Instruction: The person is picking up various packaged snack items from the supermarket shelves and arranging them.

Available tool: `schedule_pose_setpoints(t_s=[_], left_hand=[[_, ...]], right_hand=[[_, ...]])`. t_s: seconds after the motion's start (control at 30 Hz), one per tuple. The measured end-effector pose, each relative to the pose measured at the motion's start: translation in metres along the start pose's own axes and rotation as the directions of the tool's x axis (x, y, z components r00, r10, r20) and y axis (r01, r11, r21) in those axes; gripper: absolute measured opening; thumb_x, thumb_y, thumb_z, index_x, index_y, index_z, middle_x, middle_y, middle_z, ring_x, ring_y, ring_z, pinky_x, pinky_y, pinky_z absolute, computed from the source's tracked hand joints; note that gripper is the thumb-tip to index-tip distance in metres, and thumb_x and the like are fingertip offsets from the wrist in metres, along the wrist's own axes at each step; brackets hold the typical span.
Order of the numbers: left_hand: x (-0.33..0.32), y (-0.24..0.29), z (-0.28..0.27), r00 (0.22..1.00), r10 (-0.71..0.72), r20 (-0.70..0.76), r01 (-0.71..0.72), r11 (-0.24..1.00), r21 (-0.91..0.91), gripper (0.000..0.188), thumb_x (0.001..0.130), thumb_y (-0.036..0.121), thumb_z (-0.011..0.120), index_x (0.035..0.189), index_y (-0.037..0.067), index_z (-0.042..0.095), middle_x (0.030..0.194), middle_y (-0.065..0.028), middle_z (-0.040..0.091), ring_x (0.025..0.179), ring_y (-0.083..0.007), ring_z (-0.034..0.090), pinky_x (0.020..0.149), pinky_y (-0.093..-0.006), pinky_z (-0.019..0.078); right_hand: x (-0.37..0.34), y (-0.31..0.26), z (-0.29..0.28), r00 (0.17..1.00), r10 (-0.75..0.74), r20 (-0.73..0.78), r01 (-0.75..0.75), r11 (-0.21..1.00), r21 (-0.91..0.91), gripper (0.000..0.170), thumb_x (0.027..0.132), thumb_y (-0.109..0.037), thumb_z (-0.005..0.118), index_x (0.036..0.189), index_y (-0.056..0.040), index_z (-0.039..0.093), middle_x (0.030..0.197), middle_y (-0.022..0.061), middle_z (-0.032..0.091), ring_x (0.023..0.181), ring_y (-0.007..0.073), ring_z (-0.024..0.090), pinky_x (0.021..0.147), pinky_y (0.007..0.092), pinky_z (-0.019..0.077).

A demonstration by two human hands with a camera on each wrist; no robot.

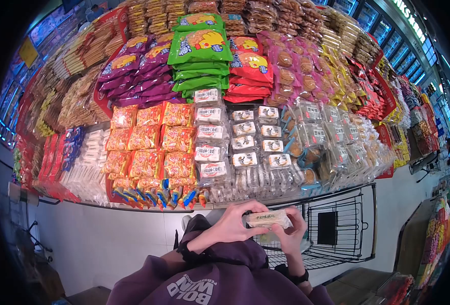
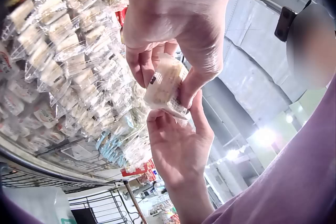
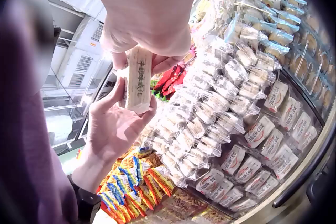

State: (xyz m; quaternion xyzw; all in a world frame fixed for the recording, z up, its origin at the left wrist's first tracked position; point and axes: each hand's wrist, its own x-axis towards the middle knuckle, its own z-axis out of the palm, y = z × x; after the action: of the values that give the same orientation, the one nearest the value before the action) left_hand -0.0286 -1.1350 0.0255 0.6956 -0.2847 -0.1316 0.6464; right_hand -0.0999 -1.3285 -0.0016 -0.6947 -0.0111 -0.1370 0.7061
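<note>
A pale, block-shaped snack packet (image 1: 268, 219) in clear wrapping, with dark green printed characters along one side, is held in front of the body. My left hand (image 1: 236, 222) grips its left end, fingers over the far side and thumb at the near side. At the other end my right hand (image 1: 292, 235) pinches it between thumb and fingers. In the right wrist view the printed side of the packet (image 3: 138, 79) faces the camera. Its narrow end and crinkled wrapping show in the left wrist view, with the right hand (image 2: 181, 148) beyond.
A sloping display of wrapped snacks lies ahead: orange noodle packets (image 1: 179, 140), white-labelled packs (image 1: 209, 132), green bags (image 1: 199, 46) and purple bags (image 1: 123, 68). Below its front edge, a black wire shopping cart (image 1: 359, 229) stands to the right. More goods (image 1: 433, 239) fill shelving at far right.
</note>
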Motion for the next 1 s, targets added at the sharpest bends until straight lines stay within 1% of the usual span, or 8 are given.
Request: schedule_pose_setpoints(t_s=[0.07, 0.27, 0.5, 0.7, 0.77, 0.87, 0.97, 1.0], left_hand=[[-0.001, -0.002, 0.000, 0.999, 0.042, 0.022, -0.042, 0.999, -0.007, 0.040, 0.074, 0.014, 0.085, 0.106, 0.002, 0.066, 0.094, -0.0096, 0.069, 0.086, -0.0204, 0.067, 0.080, -0.0329, 0.0518], [-0.012, 0.003, -0.024, 0.996, 0.088, 0.035, -0.088, 0.996, 0.008, 0.038, 0.074, 0.012, 0.085, 0.106, 0.002, 0.068, 0.099, -0.0084, 0.069, 0.090, -0.0224, 0.068, 0.080, -0.0327, 0.0522], [-0.053, 0.012, -0.080, 0.987, 0.133, -0.087, -0.125, 0.988, 0.093, 0.035, 0.073, 0.008, 0.084, 0.104, 0.002, 0.069, 0.097, -0.0089, 0.069, 0.088, -0.0226, 0.068, 0.078, -0.0330, 0.0520], [-0.089, 0.032, -0.127, 0.945, 0.184, -0.270, -0.174, 0.983, 0.059, 0.036, 0.070, 0.006, 0.086, 0.103, 0.002, 0.071, 0.097, -0.0093, 0.069, 0.090, -0.0236, 0.068, 0.081, -0.0347, 0.0522], [-0.099, 0.034, -0.144, 0.943, 0.187, -0.274, -0.191, 0.981, 0.011, 0.045, 0.072, 0.007, 0.087, 0.113, 0.002, 0.069, 0.112, -0.0095, 0.068, 0.108, -0.0211, 0.065, 0.096, -0.0350, 0.0489], [-0.116, 0.035, -0.158, 0.953, 0.048, -0.300, -0.168, 0.905, -0.390, 0.056, 0.078, 0.005, 0.082, 0.128, 0.001, 0.058, 0.132, -0.0113, 0.056, 0.126, -0.0192, 0.053, 0.107, -0.0355, 0.0408], [-0.128, 0.044, -0.176, 0.913, -0.047, -0.406, -0.142, 0.896, -0.421, 0.063, 0.079, 0.005, 0.081, 0.134, -0.002, 0.052, 0.131, -0.0112, 0.057, 0.124, -0.0200, 0.056, 0.106, -0.0350, 0.0433], [-0.133, 0.051, -0.182, 0.906, -0.085, -0.415, -0.129, 0.878, -0.460, 0.066, 0.079, 0.006, 0.082, 0.136, -0.001, 0.050, 0.131, -0.0112, 0.058, 0.123, -0.0199, 0.057, 0.105, -0.0339, 0.0446]], right_hand=[[-0.008, 0.000, 0.002, 0.999, 0.017, -0.052, -0.014, 0.998, 0.059, 0.042, 0.077, -0.002, 0.082, 0.110, -0.0009, 0.057, 0.104, 0.0056, 0.057, 0.097, 0.0139, 0.061, 0.085, 0.0279, 0.0488], [-0.012, -0.005, 0.020, 0.999, 0.043, -0.024, -0.043, 0.999, 0.019, 0.044, 0.077, -0.012, 0.086, 0.110, -0.0014, 0.058, 0.105, 0.0063, 0.058, 0.100, 0.0163, 0.061, 0.088, 0.0301, 0.0478], [0.017, -0.032, 0.075, 0.948, 0.055, 0.314, 0.023, 0.971, -0.239, 0.045, 0.071, -0.005, 0.087, 0.108, -0.0002, 0.062, 0.101, 0.0082, 0.065, 0.093, 0.0163, 0.063, 0.083, 0.0302, 0.0492], [0.026, -0.051, 0.142, 0.905, -0.221, 0.363, 0.325, 0.909, -0.259, 0.044, 0.069, -0.006, 0.087, 0.105, -0.0027, 0.062, 0.099, 0.0118, 0.069, 0.090, 0.0239, 0.067, 0.080, 0.0329, 0.0512], [0.031, -0.058, 0.167, 0.886, -0.313, 0.342, 0.402, 0.887, -0.229, 0.043, 0.069, -0.007, 0.086, 0.104, -0.0042, 0.061, 0.101, 0.0133, 0.071, 0.092, 0.0267, 0.069, 0.082, 0.0355, 0.0519], [0.033, -0.062, 0.199, 0.864, -0.393, 0.315, 0.470, 0.854, -0.223, 0.038, 0.071, -0.006, 0.085, 0.102, -0.0057, 0.063, 0.102, 0.0131, 0.071, 0.097, 0.0283, 0.069, 0.083, 0.0366, 0.0524], [0.030, -0.058, 0.230, 0.791, -0.507, 0.342, 0.586, 0.788, -0.186, 0.035, 0.069, 0.000, 0.081, 0.100, -0.0065, 0.064, 0.105, 0.0129, 0.071, 0.100, 0.0292, 0.069, 0.086, 0.0369, 0.0505], [0.028, -0.056, 0.237, 0.762, -0.531, 0.371, 0.620, 0.763, -0.181, 0.038, 0.065, 0.008, 0.073, 0.099, -0.0070, 0.066, 0.109, 0.0122, 0.071, 0.102, 0.0295, 0.069, 0.090, 0.0372, 0.0479]])
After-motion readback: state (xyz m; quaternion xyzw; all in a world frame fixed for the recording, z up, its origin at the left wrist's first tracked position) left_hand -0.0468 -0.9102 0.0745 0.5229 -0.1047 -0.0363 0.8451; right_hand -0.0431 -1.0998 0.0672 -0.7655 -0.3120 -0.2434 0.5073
